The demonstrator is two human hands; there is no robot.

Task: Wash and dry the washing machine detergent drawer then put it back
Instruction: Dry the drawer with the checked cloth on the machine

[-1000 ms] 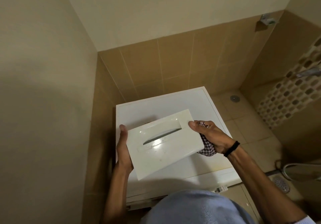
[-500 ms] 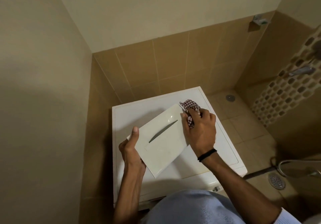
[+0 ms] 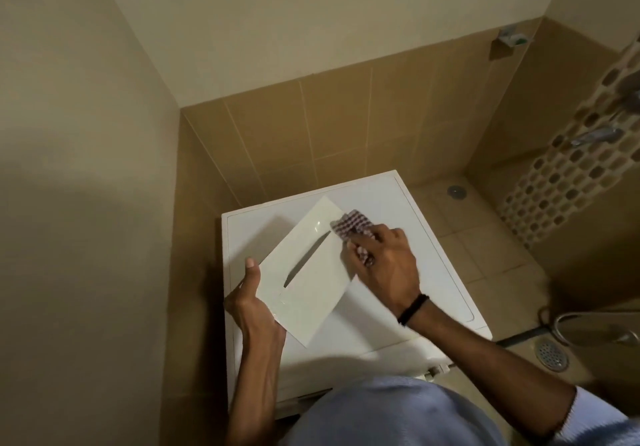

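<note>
White detergent drawer (image 3: 311, 289), mid-frame above the washing machine (image 3: 381, 199): my left hand (image 3: 249, 303) grips its lower-left edge, my right hand (image 3: 384, 265) clutches a checked cloth (image 3: 351, 224) against its upper corner.

The light is dim, warm and yellowish. A broad soft shadow darkens the left wall (image 3: 86, 203). On the washing machine top (image 3: 388, 196) a shadow falls from the drawer (image 3: 308, 286) toward the far left corner, and the near edge lies partly in shade. A small glare spot shines near the drawer's far corner. The right hand (image 3: 388, 262) and cloth (image 3: 351, 224) are motion-blurred. Wall lines bow at the frame edges, and the tap (image 3: 595, 135) at the right is smeared.
</note>
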